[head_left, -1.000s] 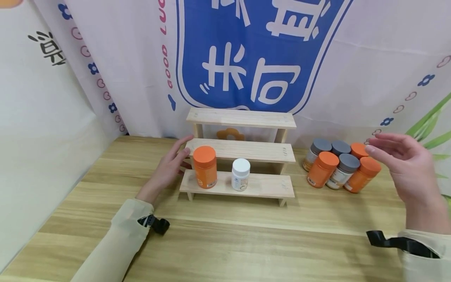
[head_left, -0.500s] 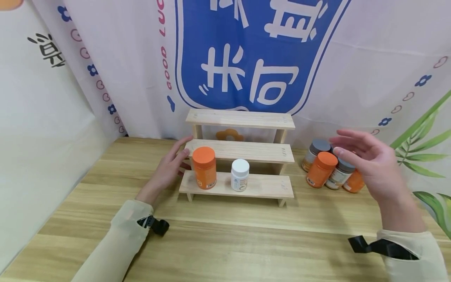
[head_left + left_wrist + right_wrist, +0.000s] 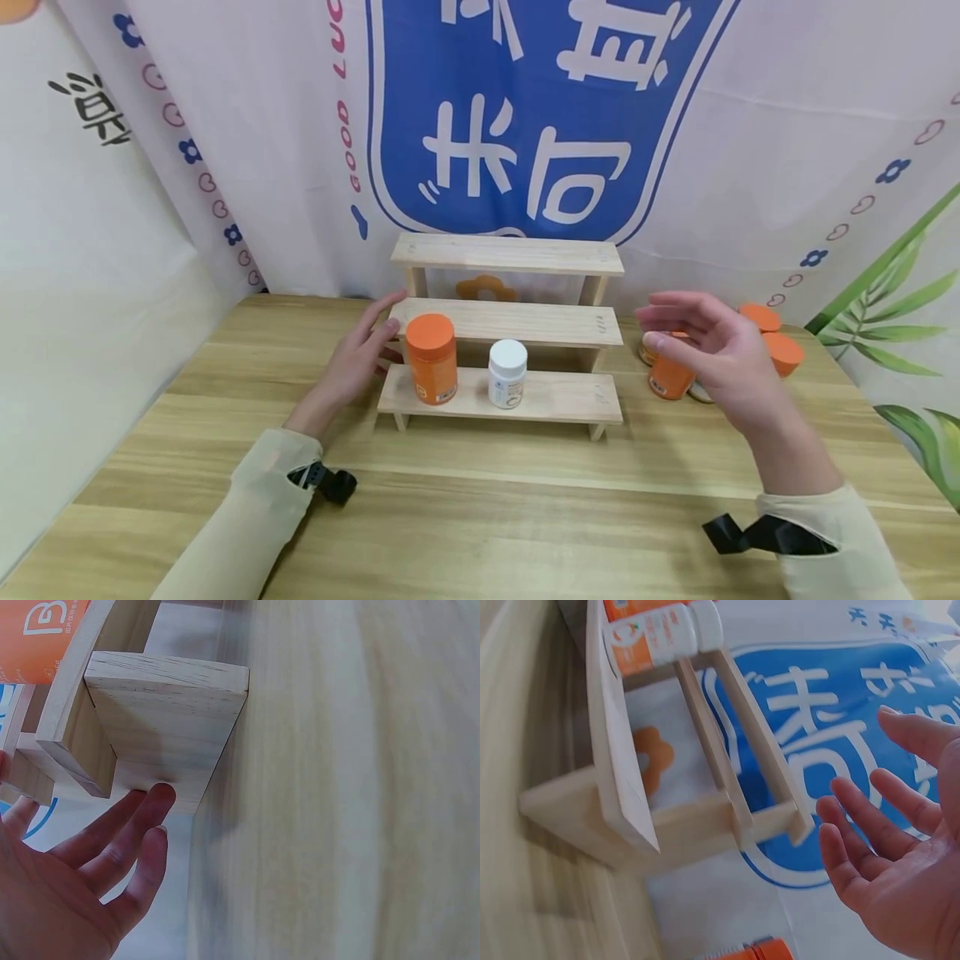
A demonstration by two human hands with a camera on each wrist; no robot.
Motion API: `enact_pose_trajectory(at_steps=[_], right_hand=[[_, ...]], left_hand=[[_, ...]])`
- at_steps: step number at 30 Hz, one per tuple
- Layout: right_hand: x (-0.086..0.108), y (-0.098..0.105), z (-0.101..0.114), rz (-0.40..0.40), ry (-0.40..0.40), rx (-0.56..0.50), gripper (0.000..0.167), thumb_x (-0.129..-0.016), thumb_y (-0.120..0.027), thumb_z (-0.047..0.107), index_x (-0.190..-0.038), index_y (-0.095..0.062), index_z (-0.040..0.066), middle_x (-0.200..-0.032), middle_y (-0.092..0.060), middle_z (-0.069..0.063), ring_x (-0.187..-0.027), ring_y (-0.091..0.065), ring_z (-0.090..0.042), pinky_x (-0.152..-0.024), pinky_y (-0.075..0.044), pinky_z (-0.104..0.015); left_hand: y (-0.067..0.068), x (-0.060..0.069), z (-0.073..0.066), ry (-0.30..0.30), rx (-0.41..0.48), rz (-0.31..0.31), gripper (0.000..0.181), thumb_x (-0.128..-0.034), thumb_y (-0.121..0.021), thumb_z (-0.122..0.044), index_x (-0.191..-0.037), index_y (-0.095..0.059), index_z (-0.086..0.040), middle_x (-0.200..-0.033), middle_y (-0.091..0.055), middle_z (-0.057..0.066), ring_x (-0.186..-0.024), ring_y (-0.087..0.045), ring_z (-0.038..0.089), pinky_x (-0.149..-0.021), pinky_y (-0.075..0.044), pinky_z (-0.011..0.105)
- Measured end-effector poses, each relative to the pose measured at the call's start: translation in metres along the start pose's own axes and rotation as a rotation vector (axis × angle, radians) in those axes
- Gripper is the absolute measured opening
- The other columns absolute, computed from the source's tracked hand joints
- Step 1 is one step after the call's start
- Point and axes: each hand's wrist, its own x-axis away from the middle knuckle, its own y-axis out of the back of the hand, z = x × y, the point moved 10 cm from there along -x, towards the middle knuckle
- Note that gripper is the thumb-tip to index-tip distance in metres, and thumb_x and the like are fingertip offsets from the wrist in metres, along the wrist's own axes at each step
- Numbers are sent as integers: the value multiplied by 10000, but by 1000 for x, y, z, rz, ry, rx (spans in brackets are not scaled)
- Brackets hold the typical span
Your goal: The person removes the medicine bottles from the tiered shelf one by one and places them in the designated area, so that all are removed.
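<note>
A three-tier wooden shelf [image 3: 555,396] stands on the table. On its lowest tier are a large orange bottle [image 3: 432,367] at the left and a smaller white bottle [image 3: 507,375] near the middle. My left hand [image 3: 356,358] is at the shelf's left end; in the left wrist view its fingertips [image 3: 161,796] touch the side panel. My right hand [image 3: 712,350] hovers over the bottle group right of the shelf, fingers loosely bent and holding nothing. It partly hides an orange bottle [image 3: 670,377] and covers most of the grey-lidded ones.
Two orange lids [image 3: 761,317] show behind the right hand. A white cloth with a blue printed panel [image 3: 510,125] hangs behind the shelf. The wooden table [image 3: 480,508] extends in front. A leaf print [image 3: 892,308] is at the right.
My right hand has moved left, from the right side of the bottle group to over its left part, fingers staying relaxed. My left hand stays at the shelf's left end.
</note>
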Motion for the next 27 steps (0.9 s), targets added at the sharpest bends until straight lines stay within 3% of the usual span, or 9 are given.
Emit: enact_pose_trajectory(at_steps=[3, 10, 17, 27], right_hand=[[0, -11, -1, 19, -9, 34, 414, -988, -720, 13, -1387, -633, 74, -1278, -730, -45, -1157, -694, -149, -945, -558, -173], [-5, -46, -10, 75, -23, 91, 491, -992, -736, 66, -1449, -565, 9, -1336, -697, -128, -1188, -695, -252, -951, -573, -205], [-9, -93, -26, 131, -76, 90, 612, -945, -797, 96, -1498, -537, 75, -1416, -665, -135, -1266, -656, -350, -970, -565, -242], [-4, -129, -47, 160, -127, 45, 676, -932, -821, 133, -1524, -497, 98, -1416, -655, -124, -1293, -645, -317, -988, -566, -325]], left_hand=[[0, 0, 0, 2, -2, -3, 549, -1142, -379, -495, -1674, -297, -388, -1421, -601, 275, -1034, -719, 401, -777, -570, 412], [1, 0, 0, 7, -3, -4, 550, -1141, -376, -498, -1674, -297, -387, -1403, -610, 279, -1021, -718, 376, -783, -572, 422], [-1, -1, 0, 1, 11, 0, 551, -1144, -373, -488, -1677, -296, -370, -1404, -605, 285, -1035, -713, 397, -771, -568, 404], [0, -1, 0, 2, 5, 1, 550, -1143, -375, -491, -1675, -294, -380, -1430, -588, 274, -1028, -711, 392, -768, -564, 397]])
